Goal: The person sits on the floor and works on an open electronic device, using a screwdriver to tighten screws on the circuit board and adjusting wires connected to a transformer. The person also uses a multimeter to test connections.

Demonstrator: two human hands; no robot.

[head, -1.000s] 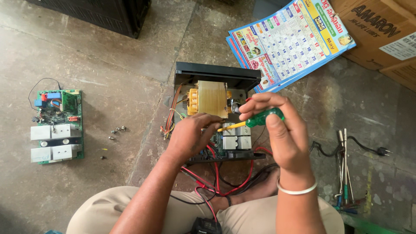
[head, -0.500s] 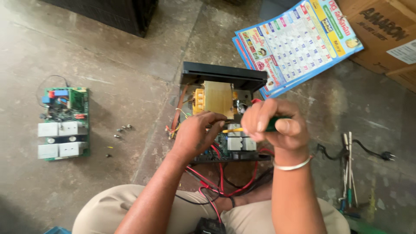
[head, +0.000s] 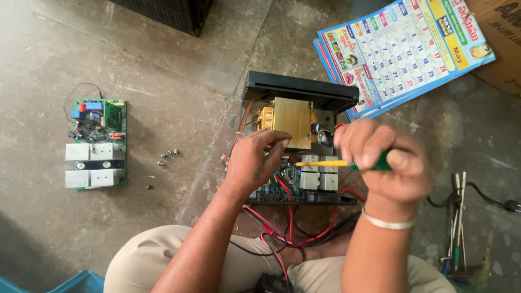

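1. Our right hand [head: 382, 163] has its fingers clamped round a green-handled screwdriver [head: 339, 163]; its yellow shaft points left over the open black metal case [head: 298, 89]
2. Our left hand [head: 255, 160] rests inside that case, fingers curled together beside the brass-coloured boxy transformer [head: 292, 120]
3. Red wires [head: 287, 228] trail from the case toward us
4. Left of the case, well apart on the concrete floor, lie small screws [head: 168, 154] and a green circuit board [head: 97, 144]

- right hand [head: 382, 165]: motion-blurred, covers most of the screwdriver [head: 339, 163] handle
- left hand [head: 255, 160]: hides part of the board [head: 304, 182] beneath
- calendar [head: 401, 51], black box [head: 168, 13], carton [head: 499, 49]: cut by top/right edge
- screws [head: 168, 155]: too small to type
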